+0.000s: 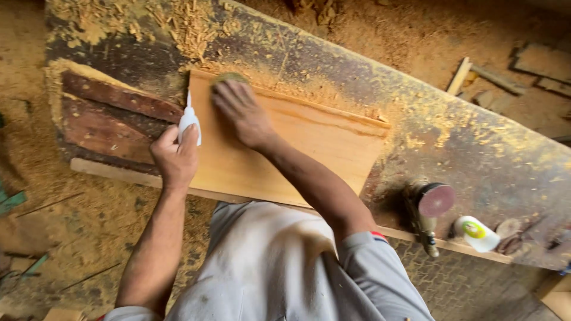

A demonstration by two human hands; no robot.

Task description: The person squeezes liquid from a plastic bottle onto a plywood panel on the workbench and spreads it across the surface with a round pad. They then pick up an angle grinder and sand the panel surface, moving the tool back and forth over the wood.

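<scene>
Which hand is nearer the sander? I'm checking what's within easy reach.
The right. The right hand presses on the far left corner of the board, and the left hand, holding a small white bottle, is farther left still. The sander lies at the bench's right, near neither.

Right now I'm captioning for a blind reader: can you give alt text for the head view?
A person's right hand presses a small pad onto a pale wooden board on a sawdust-covered workbench, while the left hand holds a small white squeeze bottle. A disc sander lies nearby.

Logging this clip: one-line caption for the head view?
Left hand grips a small white squeeze bottle while right hand presses on a pale wooden board.
</scene>
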